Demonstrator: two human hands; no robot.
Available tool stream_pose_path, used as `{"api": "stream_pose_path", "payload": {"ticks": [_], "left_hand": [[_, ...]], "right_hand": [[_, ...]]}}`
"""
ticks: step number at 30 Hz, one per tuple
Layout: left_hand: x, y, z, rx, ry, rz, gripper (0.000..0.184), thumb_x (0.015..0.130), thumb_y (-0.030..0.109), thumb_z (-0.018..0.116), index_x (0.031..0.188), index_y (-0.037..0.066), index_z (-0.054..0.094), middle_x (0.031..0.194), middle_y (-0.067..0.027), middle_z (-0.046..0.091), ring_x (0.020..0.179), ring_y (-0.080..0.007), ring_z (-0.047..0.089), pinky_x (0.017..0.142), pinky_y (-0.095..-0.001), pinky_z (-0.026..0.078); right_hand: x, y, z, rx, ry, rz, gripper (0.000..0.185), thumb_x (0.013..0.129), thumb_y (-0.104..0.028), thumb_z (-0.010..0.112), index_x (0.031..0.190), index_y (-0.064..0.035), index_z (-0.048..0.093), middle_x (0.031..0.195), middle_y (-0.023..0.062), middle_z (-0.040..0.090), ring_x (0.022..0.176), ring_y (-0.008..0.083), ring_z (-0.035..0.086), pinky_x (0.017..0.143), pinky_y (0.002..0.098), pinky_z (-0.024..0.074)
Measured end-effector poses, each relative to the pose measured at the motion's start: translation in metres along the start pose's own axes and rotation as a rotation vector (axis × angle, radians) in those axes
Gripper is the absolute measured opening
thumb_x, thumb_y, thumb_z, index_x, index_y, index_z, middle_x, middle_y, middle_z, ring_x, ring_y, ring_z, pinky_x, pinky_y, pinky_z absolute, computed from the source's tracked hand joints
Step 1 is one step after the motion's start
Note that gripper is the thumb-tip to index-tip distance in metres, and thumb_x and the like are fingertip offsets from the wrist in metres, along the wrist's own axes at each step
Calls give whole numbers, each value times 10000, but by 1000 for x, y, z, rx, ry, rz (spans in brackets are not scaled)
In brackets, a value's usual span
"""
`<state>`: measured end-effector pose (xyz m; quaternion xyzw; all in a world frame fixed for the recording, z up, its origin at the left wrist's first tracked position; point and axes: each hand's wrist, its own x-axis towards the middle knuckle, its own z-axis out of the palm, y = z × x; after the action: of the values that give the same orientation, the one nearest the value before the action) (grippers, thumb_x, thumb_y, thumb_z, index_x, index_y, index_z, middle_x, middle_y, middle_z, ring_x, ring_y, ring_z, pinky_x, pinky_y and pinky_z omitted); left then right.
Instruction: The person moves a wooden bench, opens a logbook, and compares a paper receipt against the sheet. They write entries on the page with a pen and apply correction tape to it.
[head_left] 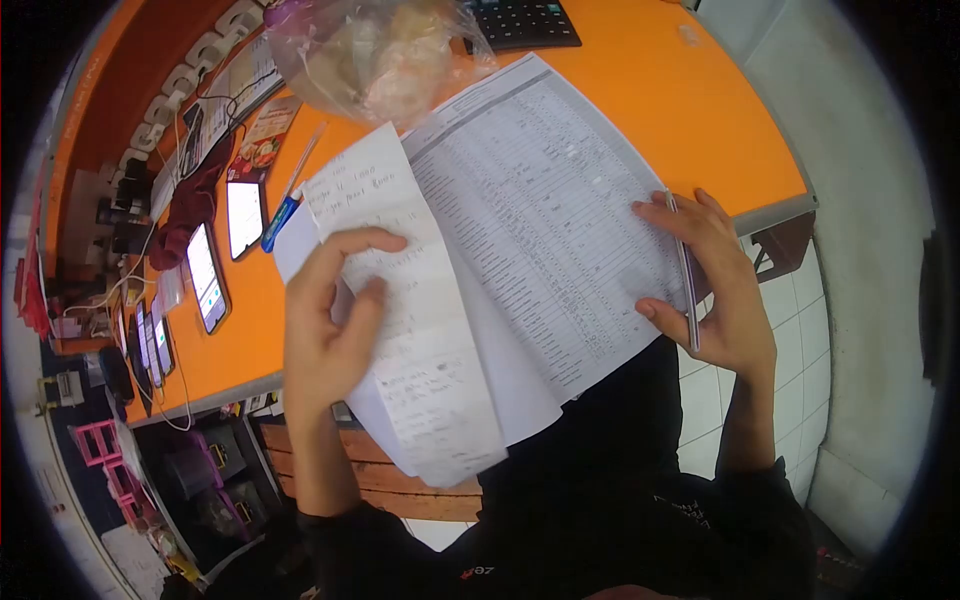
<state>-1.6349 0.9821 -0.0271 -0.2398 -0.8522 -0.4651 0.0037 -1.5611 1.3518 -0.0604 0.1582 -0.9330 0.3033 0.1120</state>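
My left hand (340,320) rests on a long handwritten paper strip (430,340), its fingers curled but apart, with nothing gripped between them. The strip lies over the left part of a stack of white sheets. To its right a printed table sheet (560,230) with dense rows faces up, partly beyond the orange desk's front edge. At that sheet's right edge, my right hand (705,290) holds a slim pen (685,265) against the palm side, with thumb and fingertips touching the paper.
On the orange desk (720,110) are a clear plastic bag (385,55), a black calculator (530,22), a blue pen (283,222) and several phones, two of them lit: one phone (244,215) and another phone (206,280). Cables run along the left side.
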Motion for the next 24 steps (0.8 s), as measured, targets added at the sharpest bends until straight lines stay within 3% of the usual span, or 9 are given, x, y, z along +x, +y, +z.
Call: {"api": "stream_pose_path", "payload": {"ticks": [4, 6, 9, 16, 18, 19, 21, 22, 24], "left_hand": [[-24, 7, 22, -44, 66, 4, 437, 845, -75, 671, 1273, -2, 620, 1179, -129, 692, 1116, -194, 639, 1003, -312, 469], [-29, 4, 33, -95, 94, -4, 461, 852, -69, 690, 1297, 6, 596, 1179, -138, 683, 1114, -200, 635, 1001, -320, 472], [-35, -5, 38, -124, 137, 8, 520, 857, -57, 729, 1338, 26, 550, 1187, -149, 662, 1119, -211, 625, 1000, -335, 476], [-35, -14, 36, -282, 162, -7, 610, 841, -80, 781, 1368, 46, 501, 1222, -126, 630, 1168, -207, 599, 1034, -351, 470], [-33, -15, 33, -307, 162, -1, 611, 841, -82, 784, 1368, 42, 501, 1227, -126, 630, 1172, -207, 599, 1038, -351, 471], [-33, -15, 33, -334, 159, 2, 612, 841, -85, 788, 1367, 38, 500, 1231, -126, 630, 1176, -207, 599, 1042, -350, 472], [-34, -13, 34, -359, 162, -29, 619, 837, -86, 792, 1370, 34, 500, 1239, -128, 630, 1182, -206, 598, 1046, -350, 473], [-34, -13, 35, -383, 173, -55, 626, 833, -87, 796, 1372, 29, 501, 1246, -131, 629, 1189, -205, 597, 1050, -350, 474], [-33, -13, 35, -371, 167, -61, 637, 832, -89, 796, 1383, 28, 500, 1254, -136, 629, 1197, -206, 596, 1055, -351, 474]], "right_hand": [[-1, -1, 3, -57, 14, -16, 534, 903, -297, 757, 1394, -118, 651, 1382, 203, 680, 1352, 399, 602, 1269, 588, 268], [0, -2, 3, -76, 24, -2, 399, 995, -228, 651, 1373, -101, 668, 1346, 211, 695, 1355, 379, 603, 1265, 573, 279], [-1, -2, 3, -52, 53, -6, 323, 1041, -166, 579, 1336, -97, 690, 1328, 199, 708, 1320, 365, 631, 1261, 574, 287], [-5, -2, 0, -118, 150, -69, 317, 1038, -81, 579, 1343, -90, 665, 1248, 193, 741, 1245, 341, 683, 1226, 570, 342], [-9, -11, -10, 1, 580, -140, 353, 1039, -109, 617, 1391, -87, 626, 1286, 198, 722, 1258, 319, 676, 1200, 565, 377], [-11, -25, -24, 383, 710, -114, 393, 1050, -194, 584, 1417, -55, 585, 1311, 221, 698, 1268, 358, 661, 1196, 558, 393], [-15, -51, -51, 1211, 1067, -286, 545, 1073, -362, 520, 1470, 11, 503, 1360, 266, 652, 1287, 438, 632, 1187, 544, 426], [-17, -58, -63, 1360, 1092, -411, 530, 1071, -350, 524, 1457, 12, 507, 1342, 259, 652, 1270, 425, 634, 1174, 533, 429], [-25, -66, -82, 1341, 930, -551, 498, 1067, -327, 533, 1432, 12, 516, 1307, 244, 654, 1235, 400, 637, 1147, 511, 436]]}}
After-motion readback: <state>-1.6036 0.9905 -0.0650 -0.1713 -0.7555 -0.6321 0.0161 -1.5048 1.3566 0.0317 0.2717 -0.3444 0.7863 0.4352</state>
